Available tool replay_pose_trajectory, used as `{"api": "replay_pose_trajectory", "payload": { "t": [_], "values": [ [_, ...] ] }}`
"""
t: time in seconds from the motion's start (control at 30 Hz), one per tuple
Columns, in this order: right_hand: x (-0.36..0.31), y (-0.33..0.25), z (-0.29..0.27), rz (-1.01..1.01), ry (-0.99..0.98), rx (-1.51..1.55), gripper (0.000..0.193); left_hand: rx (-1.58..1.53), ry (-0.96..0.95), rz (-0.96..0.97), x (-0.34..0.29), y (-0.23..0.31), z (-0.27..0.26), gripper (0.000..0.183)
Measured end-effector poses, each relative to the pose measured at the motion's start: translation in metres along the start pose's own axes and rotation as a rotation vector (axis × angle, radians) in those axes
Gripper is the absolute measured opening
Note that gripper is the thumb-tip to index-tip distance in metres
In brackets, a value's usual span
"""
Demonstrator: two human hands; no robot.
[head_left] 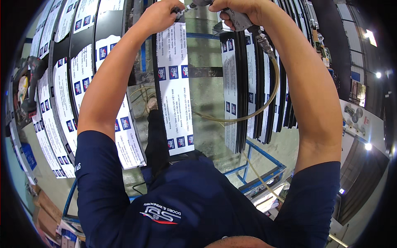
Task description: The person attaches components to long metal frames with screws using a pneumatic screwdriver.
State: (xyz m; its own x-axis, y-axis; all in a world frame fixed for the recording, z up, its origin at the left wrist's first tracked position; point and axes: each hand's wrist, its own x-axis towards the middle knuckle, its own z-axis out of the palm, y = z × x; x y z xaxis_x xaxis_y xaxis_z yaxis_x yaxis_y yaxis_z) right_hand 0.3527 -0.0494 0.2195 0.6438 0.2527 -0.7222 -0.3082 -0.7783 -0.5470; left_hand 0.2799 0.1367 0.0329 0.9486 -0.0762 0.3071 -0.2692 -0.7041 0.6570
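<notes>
The left hand's (159,16) fingers are curled in, pinching a small dark piece (178,9) close to the tool's nose; whether they touch the nose itself, I can't tell. The right hand (246,11) has its fingers wrapped round the grey tool (239,20), at the upper edge of the view, its nose turned toward the left hand. Just below the left hand lies the film-covered bar (178,111), running back toward the person's body. With nose and fingertips so near each other, a slip of the tool could catch the left fingers or mark the bar's film, likeliest if the right wrist twists or the piece turns in the pinch. From the tool's grip the hose (271,93) loops down past the right-hand stack (235,99); should it snag on those edges, the tug could pull the nose off line. Farther out, more bars (62,82) lie left, and a blue frame (250,182) stands below the stack.
</notes>
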Motion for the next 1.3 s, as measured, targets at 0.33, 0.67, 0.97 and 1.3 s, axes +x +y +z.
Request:
{"api": "replay_pose_trajectory", "payload": {
  "t": [0.33,0.67,0.97,1.3],
  "values": [
    [0.001,-0.006,0.025,-0.060,0.080,-0.071,0.010,0.152,-0.032,-0.125,-0.005,-0.003,0.000,0.029],
    [0.007,-0.006,0.030,-0.074,0.066,-0.046,0.009,0.104,-0.007,-0.099,-0.004,-0.006,0.002,0.029],
    [0.010,-0.009,0.033,-0.028,0.070,-0.112,0.008,0.085,-0.047,-0.168,-0.004,-0.005,0.001,0.033],
    [0.002,-0.012,0.035,-0.104,0.123,-0.197,0.009,0.097,-0.020,-0.135,-0.004,-0.012,0.005,0.037]
  ]
}}
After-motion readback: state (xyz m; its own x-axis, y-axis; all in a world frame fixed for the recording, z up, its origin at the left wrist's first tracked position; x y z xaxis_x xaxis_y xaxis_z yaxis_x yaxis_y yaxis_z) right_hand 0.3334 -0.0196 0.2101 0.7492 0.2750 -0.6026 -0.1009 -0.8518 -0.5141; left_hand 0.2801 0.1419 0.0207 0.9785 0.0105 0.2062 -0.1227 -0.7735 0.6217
